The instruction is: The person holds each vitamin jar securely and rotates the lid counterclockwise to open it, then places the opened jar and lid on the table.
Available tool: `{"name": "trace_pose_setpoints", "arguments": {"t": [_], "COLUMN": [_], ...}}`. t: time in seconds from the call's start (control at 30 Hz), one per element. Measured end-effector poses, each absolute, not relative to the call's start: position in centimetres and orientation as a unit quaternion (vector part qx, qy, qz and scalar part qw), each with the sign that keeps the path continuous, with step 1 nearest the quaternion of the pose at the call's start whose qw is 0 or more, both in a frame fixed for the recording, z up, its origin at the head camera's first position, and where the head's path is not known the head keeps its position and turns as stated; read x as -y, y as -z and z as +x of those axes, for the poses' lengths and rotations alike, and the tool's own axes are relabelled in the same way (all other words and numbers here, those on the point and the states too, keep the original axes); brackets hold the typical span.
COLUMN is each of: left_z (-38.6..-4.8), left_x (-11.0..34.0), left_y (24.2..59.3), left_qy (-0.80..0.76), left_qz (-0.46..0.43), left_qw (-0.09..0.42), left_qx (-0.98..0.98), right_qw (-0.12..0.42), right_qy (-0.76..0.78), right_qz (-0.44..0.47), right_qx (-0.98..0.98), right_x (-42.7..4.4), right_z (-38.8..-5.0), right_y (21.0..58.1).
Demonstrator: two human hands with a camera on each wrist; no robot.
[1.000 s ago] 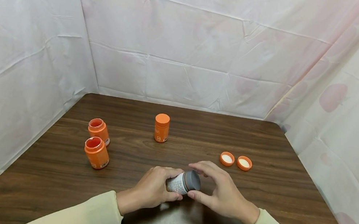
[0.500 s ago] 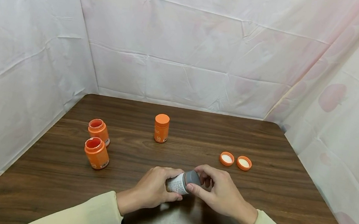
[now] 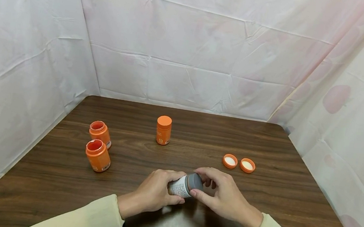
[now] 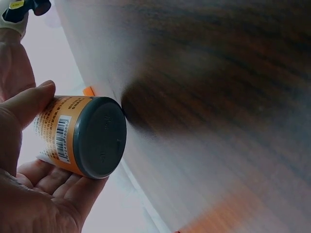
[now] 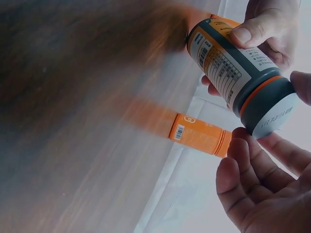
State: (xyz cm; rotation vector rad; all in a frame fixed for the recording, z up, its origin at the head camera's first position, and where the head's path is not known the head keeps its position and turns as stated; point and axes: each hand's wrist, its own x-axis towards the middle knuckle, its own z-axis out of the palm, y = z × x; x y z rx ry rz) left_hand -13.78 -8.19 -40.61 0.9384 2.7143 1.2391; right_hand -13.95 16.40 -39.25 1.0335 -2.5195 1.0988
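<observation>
A dark grey bottle point(image 5: 232, 68) with a white and orange label lies tilted above the near part of the table, its base low and its cap toward the right. My left hand point(image 3: 157, 190) grips its body, thumb on one side and fingers on the other. In the left wrist view the bottle's dark base point(image 4: 100, 138) faces the camera. On the grey cap point(image 3: 195, 181), my right hand point(image 3: 226, 194) has its thumb on one edge and fingertips on the opposite edge. An orange ring point(image 5: 258, 96) shows between cap and body in the right wrist view.
An orange bottle with its lid on point(image 3: 164, 131) stands at the back middle. Two uncapped orange bottles, one farther back point(image 3: 100, 133) and one nearer point(image 3: 98, 156), stand at left. Two orange caps point(image 3: 230, 161) lie upturned at right. Pale sheeting point(image 3: 189, 47) encloses the table's back and sides.
My right hand's fingers have curled in from a more extended pose and closed around the grey cap. The left hand and the bottle have stayed nearly still.
</observation>
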Motion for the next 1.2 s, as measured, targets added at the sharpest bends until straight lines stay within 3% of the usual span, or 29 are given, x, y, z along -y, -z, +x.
{"name": "trace_pose_setpoints", "arguments": {"t": [0.77, 1.2], "left_z": [-13.81, -13.83], "left_x": [8.24, 8.29], "left_y": [40.72, 40.77], "left_qy": [-0.404, -0.401], "left_qz": [0.31, 0.309], "left_qw": [0.003, 0.003], "left_qx": [-0.861, -0.863], "right_qw": [0.101, 0.108], "right_qy": [-0.384, -0.377], "right_qz": [0.427, 0.425], "right_qx": [0.813, 0.816], "right_x": [-16.93, -16.66], "right_z": [-14.14, -14.23], "right_y": [39.03, 39.02]}}
